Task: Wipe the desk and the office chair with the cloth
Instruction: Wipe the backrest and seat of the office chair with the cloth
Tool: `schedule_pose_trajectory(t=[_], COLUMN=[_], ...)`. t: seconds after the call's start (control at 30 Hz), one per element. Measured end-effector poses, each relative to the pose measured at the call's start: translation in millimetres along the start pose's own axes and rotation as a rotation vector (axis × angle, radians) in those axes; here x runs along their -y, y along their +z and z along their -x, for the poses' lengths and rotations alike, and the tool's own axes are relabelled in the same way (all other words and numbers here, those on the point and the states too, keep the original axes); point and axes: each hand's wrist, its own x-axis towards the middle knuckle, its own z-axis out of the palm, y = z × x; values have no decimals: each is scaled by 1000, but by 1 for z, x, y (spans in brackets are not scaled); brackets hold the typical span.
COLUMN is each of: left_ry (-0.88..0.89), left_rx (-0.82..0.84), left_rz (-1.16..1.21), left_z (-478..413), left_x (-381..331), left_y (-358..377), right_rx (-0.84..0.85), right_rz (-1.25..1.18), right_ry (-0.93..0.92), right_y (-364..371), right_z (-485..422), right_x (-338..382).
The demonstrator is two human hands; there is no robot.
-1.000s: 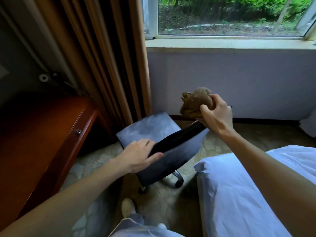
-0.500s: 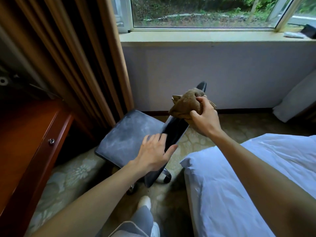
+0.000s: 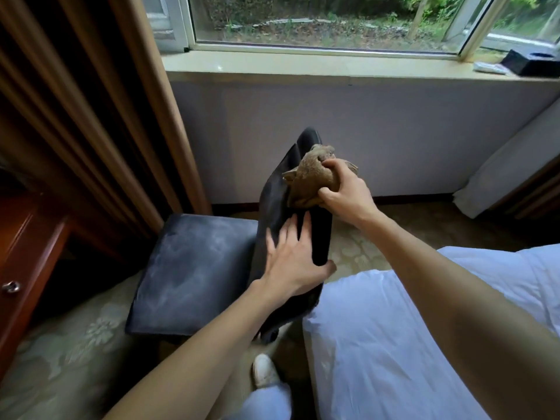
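We are gripping the balled cloth [image 3: 312, 180] in our right hand [image 3: 345, 194], fingers curled round it, pressing it on the upper chair back [image 3: 274, 213]. Our left hand [image 3: 292, 262] is lying flat lower on the back, fingers spread, holding nothing.

The chair is probably going to swivel or roll if we are pushing harder than the left hand is bracing. The wadded cloth is touching only a small patch, so streaks may be left behind. The seat [image 3: 194, 274] is showing grey smears.

The bed [image 3: 394, 328] is crowding the chair on the right. The curtain [image 3: 127, 122] is hanging close on the left. The worktop [image 3: 21, 256] is standing far left, well apart from the cloth.
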Motion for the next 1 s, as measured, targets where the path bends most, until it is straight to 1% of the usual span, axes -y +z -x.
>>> schedule_pose_trajectory(t=[0.07, 0.17, 0.23, 0.3, 0.5, 0.73, 0.87, 1.0], left_ry=[11, -2, -4, -10, -6, -27, -69, -121], left_rx=[53, 50, 66, 49, 25, -45, -92, -146], left_rz=[48, 113, 123, 133, 153, 238, 263, 282], left_z=[-20, -43, -52, -58, -76, -94, -113, -130], left_x=[-5, -11, -16, -19, -18, -13, -24, -31], left_y=[3, 5, 3, 1, -9, -11, -6, 1], right_rx=[28, 72, 62, 61, 144, 253, 297, 347], right_rz=[21, 47, 48, 44, 75, 210, 288, 268], right_ry=[-32, -70, -91, -111, -128, -182, -239, -272], right_y=[-2, -5, -6, -5, -7, -6, -11, -16], right_z=[-16, -39, -50, -59, -87, -120, -139, -163], right_x=[-3, -7, -7, -8, 0, 12, 9, 2])
